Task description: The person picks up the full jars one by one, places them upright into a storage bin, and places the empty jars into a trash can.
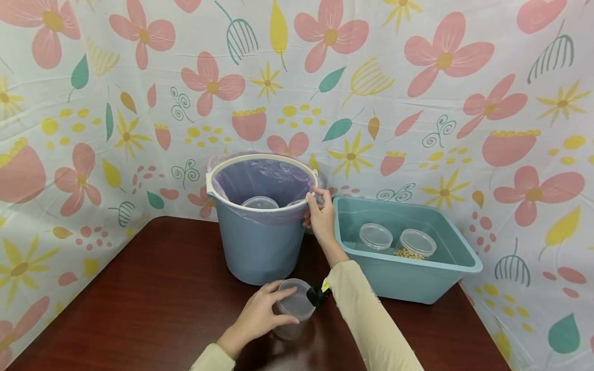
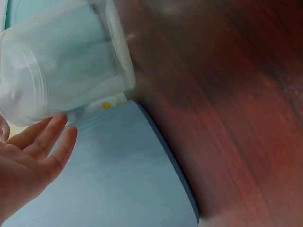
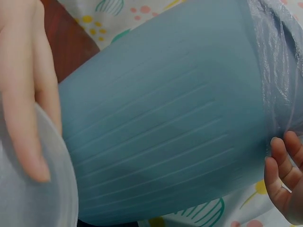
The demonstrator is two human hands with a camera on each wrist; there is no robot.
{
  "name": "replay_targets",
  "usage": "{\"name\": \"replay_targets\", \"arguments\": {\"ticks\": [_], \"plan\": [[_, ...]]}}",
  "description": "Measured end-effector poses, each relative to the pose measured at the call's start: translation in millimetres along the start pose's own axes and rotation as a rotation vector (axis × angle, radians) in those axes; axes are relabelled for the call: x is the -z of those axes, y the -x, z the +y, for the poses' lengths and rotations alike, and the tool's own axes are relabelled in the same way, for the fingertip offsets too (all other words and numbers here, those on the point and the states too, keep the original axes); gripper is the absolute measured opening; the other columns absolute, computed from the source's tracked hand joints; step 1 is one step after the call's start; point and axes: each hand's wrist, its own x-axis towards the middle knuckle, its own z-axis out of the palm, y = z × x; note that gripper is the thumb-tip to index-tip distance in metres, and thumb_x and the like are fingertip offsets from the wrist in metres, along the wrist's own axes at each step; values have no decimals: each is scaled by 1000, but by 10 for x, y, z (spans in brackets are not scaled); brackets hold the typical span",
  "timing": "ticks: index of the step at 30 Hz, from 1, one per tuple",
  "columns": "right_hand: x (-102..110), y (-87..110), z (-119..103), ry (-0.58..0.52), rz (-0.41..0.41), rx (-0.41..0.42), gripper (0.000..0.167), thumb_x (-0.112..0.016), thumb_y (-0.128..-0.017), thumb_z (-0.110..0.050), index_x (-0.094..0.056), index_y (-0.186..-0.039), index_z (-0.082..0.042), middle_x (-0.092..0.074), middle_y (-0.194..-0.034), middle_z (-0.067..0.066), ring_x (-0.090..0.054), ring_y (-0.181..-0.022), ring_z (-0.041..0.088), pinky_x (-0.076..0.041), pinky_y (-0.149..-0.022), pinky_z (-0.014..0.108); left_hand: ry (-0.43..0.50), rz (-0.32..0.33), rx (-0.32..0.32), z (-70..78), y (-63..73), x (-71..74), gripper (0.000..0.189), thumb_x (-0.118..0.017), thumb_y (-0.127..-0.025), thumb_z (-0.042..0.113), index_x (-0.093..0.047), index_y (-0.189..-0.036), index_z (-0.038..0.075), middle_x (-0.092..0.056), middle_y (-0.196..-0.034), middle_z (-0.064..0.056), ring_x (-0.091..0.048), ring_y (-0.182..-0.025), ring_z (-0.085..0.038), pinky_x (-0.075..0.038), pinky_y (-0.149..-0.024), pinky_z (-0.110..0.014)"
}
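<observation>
A clear plastic jar [image 1: 290,332] with a round lid stands on the table. My left hand [image 1: 260,313] holds it around the lid, index finger stretched over the top and thumb on the near side. Behind it is a blue-grey trash can [image 1: 260,247] with a pale rim ring and a thin purple plastic liner [image 3: 279,61]. At the can's right edge, my right hand [image 1: 322,214] pinches the rim ring [image 1: 211,184] and liner with thumb and fingers. Inside the can lies a lidded clear container [image 1: 260,203], with part of another beside it.
Right of the can is a teal plastic bin [image 1: 403,278]. In it are a clear lidded jar [image 1: 376,236] and a jar holding tan beans or kernels [image 1: 408,253]. The dark wooden table [image 1: 139,304] meets a flower-print cloth [image 1: 278,77] behind and at the sides.
</observation>
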Motion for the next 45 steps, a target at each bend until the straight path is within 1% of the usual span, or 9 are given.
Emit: {"name": "replay_targets", "arguments": {"ticks": [4, 10, 15, 19, 30, 35, 39, 42, 45], "plan": [[3, 3, 1, -8, -4, -1, 28, -47, -93, -12, -48, -118, -2, -46, -62, 36, -45, -33, 19, -40, -36, 27, -3, 59, -13, 15, 5, 26, 66, -65, -67, 57, -60, -120, 18, -50, -123, -10, -51, -105, -23, -46, -80, -39], [5, 5, 4, 0, 3, 9, 28, -47, -93, -12, -48, -119, -2, -46, -63, 38, -45, -33, 20, -41, -37, 31, 8, 113, -1, 61, 1, 92, 65, -67, -65, 56, -61, -118, 19, -51, -123, -9, -51, -103, -21, -47, -77, -37], [3, 14, 6, 0, 2, -4, 28, -47, -93, -14, -48, -119, -2, -46, -64, 38, -45, -33, 18, -40, -36, 25, -4, 129, 9, 97, -7, 136, 64, -66, -65, 56, -61, -118, 19, -51, -123, -10, -51, -107, -24, -41, -87, -45], [1, 25, 4, -8, -2, 0, 28, -47, -93, -13, -48, -119, -2, -46, -64, 38, -43, -32, 12, -38, -35, 21, -19, 179, -23, 143, -37, 201, 64, -66, -65, 58, -63, -116, 20, -53, -121, -9, -52, -106, -23, -39, -90, -45], [3, 33, 0, -1, 0, 28, 29, -46, -94, -13, -47, -120, 0, -45, -63, 39, -41, -31, 5, -37, -34, 19, -60, 297, -116, 313, -151, 570, 61, -71, -64, 52, -65, -113, 17, -56, -116, -6, -53, -96, -16, -48, -71, -31], [4, 29, 2, -4, -7, 25, 29, -46, -94, -13, -47, -120, -1, -45, -64, 40, -41, -31, 4, -38, -35, 21, -87, 352, -134, 381, -189, 755, 59, -75, -64, 47, -65, -113, 16, -56, -116, -7, -52, -96, -17, -48, -69, -32], [2, 28, -10, 21, 1, 20, 29, -46, -94, -14, -48, -120, -1, -46, -64, 38, -43, -32, 8, -43, -37, 32, -99, 396, -165, 429, -231, 889, 57, -75, -65, 45, -65, -112, 15, -56, -114, -6, -52, -96, -18, -48, -69, -32], [-5, 25, -13, 33, 5, 20, 29, -46, -94, -15, -48, -120, -2, -47, -64, 38, -43, -32, 9, -44, -38, 32, -100, 419, -180, 455, -262, 977, 57, -75, -66, 46, -65, -113, 15, -56, -113, -6, -52, -96, -17, -48, -69, -32], [-6, 12, 9, 33, 5, 22, 30, -46, -94, -15, -48, -120, -1, -48, -62, 35, -43, -33, 9, -40, -36, 23, -100, 445, -197, 479, -294, 1053, 56, -73, -67, 47, -65, -112, 15, -57, -112, -6, -52, -98, -18, -48, -70, -34]]}}
